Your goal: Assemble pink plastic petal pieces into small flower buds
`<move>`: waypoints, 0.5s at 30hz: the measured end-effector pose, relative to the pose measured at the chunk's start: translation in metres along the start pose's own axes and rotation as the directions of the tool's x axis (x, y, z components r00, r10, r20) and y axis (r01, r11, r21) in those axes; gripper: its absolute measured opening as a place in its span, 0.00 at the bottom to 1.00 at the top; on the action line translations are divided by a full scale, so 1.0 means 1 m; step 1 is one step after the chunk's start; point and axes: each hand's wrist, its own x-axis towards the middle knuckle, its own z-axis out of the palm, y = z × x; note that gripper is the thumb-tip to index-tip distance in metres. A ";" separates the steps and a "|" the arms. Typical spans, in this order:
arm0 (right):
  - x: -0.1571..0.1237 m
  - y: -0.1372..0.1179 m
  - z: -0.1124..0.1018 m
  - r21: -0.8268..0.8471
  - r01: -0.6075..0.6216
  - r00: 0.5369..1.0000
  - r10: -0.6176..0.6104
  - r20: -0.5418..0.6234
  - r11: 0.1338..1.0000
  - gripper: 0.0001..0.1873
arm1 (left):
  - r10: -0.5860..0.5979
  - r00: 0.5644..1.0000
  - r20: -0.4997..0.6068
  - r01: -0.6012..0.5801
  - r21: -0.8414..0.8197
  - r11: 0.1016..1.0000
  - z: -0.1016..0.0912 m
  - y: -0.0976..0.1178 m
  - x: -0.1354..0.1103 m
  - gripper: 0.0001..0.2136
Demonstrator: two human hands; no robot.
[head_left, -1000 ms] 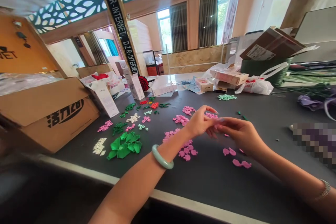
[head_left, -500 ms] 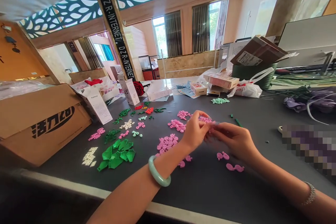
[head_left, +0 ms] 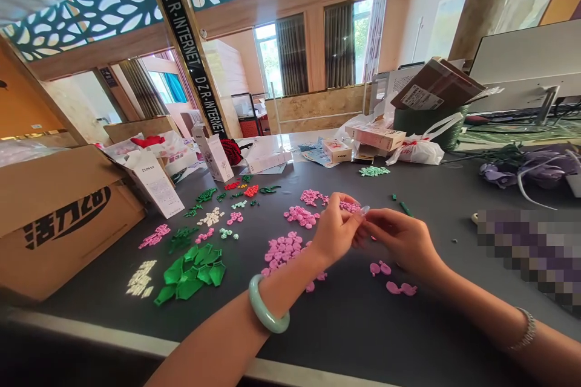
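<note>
My left hand (head_left: 336,228) and my right hand (head_left: 403,234) meet above the dark table, fingertips pinched together. Whatever they hold is small and mostly hidden by the fingers, so I cannot make it out. Beneath and left of my left hand lies a pile of pink plastic pieces (head_left: 282,249). Farther back are more pink pieces (head_left: 301,216) and a smaller pink heap (head_left: 313,196). Below my right hand, a pair of round pink pieces (head_left: 401,288) rests on the table, with other pink pieces (head_left: 380,268) just behind.
Green leaf-like pieces (head_left: 190,272), cream pieces (head_left: 141,279) and small coloured piles lie to the left. A cardboard box (head_left: 68,217) and a white carton (head_left: 157,184) stand beyond them. Mint pieces (head_left: 374,172) and a green stick (head_left: 405,208) lie farther back; purple flowers (head_left: 535,169) are at right.
The whole view has shifted slightly, with the scene sliding left. My hands stay together, fingertips still touching, with only a small change in the fingers.
</note>
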 end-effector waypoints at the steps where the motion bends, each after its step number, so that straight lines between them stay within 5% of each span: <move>1: 0.000 0.000 0.000 -0.014 0.014 1.000 -0.014 0.001 1.000 0.17 | -0.003 1.000 -0.002 0.003 -0.005 1.000 0.000 0.000 0.000 0.20; 9: 0.000 -0.007 -0.003 -0.133 0.191 0.982 -0.189 0.028 0.973 0.13 | -0.006 0.999 -0.048 0.004 -0.044 0.999 0.003 0.001 -0.003 0.20; 15: 0.000 -0.005 -0.002 -0.147 0.200 0.980 -0.200 0.019 0.969 0.11 | -0.016 0.998 -0.065 0.012 -0.066 0.998 0.003 0.000 -0.002 0.21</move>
